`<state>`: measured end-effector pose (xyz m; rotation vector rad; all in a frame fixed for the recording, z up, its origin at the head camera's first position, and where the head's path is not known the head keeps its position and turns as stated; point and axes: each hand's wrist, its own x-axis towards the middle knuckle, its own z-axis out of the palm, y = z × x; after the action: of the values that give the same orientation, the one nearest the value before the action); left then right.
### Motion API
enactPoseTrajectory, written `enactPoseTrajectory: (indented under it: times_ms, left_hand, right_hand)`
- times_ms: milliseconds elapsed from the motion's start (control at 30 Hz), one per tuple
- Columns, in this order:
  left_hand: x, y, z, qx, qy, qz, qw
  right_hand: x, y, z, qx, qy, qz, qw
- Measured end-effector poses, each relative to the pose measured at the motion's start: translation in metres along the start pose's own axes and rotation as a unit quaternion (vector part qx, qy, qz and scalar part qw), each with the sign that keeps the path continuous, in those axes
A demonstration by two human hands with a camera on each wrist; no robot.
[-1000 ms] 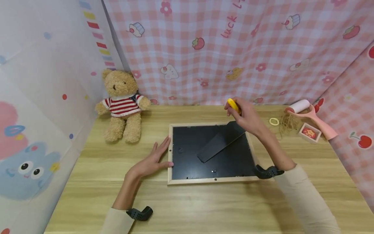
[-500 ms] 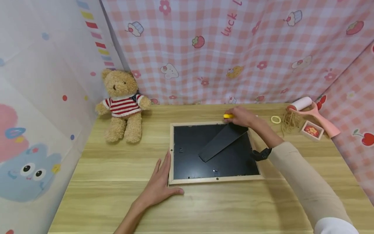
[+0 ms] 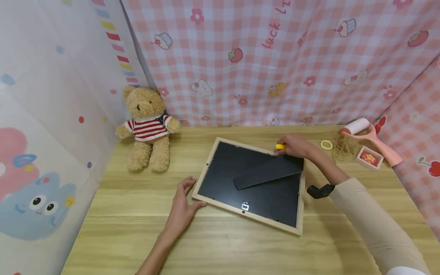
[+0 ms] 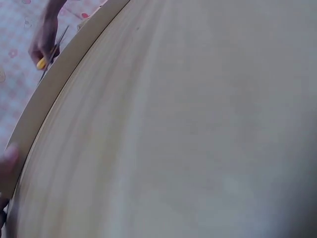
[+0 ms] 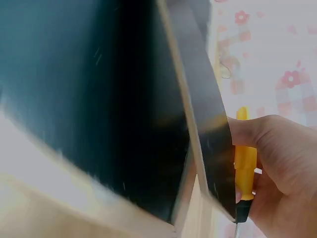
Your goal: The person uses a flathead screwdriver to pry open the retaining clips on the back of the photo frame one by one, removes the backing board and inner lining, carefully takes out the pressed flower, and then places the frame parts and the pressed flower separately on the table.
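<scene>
A picture frame (image 3: 268, 220) with a pale wooden rim lies back side up on the table, turned at an angle. Across its black backing (image 3: 220, 172) slants a black stand leg (image 3: 256, 177). My left hand (image 3: 181, 209) grips the near left corner, thumb on the front rim and bent fingers at the left side. At the far right corner, my right hand (image 3: 296, 146) holds a yellow screwdriver (image 5: 245, 171), its black collar and part of the metal shaft showing. In the right wrist view, that thumb lies right at the stand leg's edge.
A teddy bear (image 3: 148, 128) in a striped sweater sits at the back left. Back right are a yellow ring (image 3: 326, 144), tangled twine (image 3: 345, 146), a pink-handled lint roller (image 3: 386, 149) and a small box (image 3: 369, 157). Patterned cloth (image 3: 254, 88) hangs behind the table.
The frame has turned clockwise, its near right corner swinging toward me. My right hand has lowered with the screwdriver to the frame's far edge; my left hand has shifted to the near left corner.
</scene>
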<state>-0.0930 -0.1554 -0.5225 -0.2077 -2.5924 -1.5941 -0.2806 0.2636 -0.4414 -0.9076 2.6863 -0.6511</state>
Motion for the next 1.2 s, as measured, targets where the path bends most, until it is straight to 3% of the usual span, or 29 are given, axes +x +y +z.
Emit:
enactPoseTrajectory:
  times_ms: [133,267,367,467,567,733,933,1067,1200]
  left_hand:
    - [0.012,0.001,0.007,0.022,0.073,0.004,0.9971]
    - [0.022,0.003,0.014,0.048,0.085,0.004,0.9952]
    - [0.026,0.006,0.02,0.04,0.058,0.006,0.9975]
    - [0.026,0.01,0.028,0.035,0.024,0.006,0.9991]
    - [0.025,0.012,0.036,0.056,-0.014,0.019,0.9982]
    - [0.032,0.008,0.042,0.106,-0.06,0.051,0.9913]
    - [0.056,0.009,0.035,0.113,-0.13,0.022,0.9848]
    - [0.073,0.009,0.031,0.096,-0.162,0.022,0.9819]
    - [0.082,0.005,0.032,0.093,-0.162,0.037,0.9817]
  right_hand:
    - [-0.028,0.007,0.008,0.009,0.014,-0.009,1.0]
    - [-0.054,0.014,0.017,0.031,0.037,-0.025,0.999]
    - [-0.069,0.012,0.021,0.04,0.05,-0.017,0.998]
    - [-0.082,0.006,0.022,0.035,0.054,0.017,0.998]
    - [-0.093,-0.002,0.024,0.034,0.048,0.042,0.997]
    - [-0.106,-0.005,0.037,0.064,0.052,0.011,0.997]
    - [-0.117,-0.032,0.042,0.058,0.007,0.057,0.997]
    - [-0.13,-0.031,0.066,0.043,0.032,0.041,0.998]
    - [-0.141,-0.012,0.095,0.069,0.065,0.011,0.995]
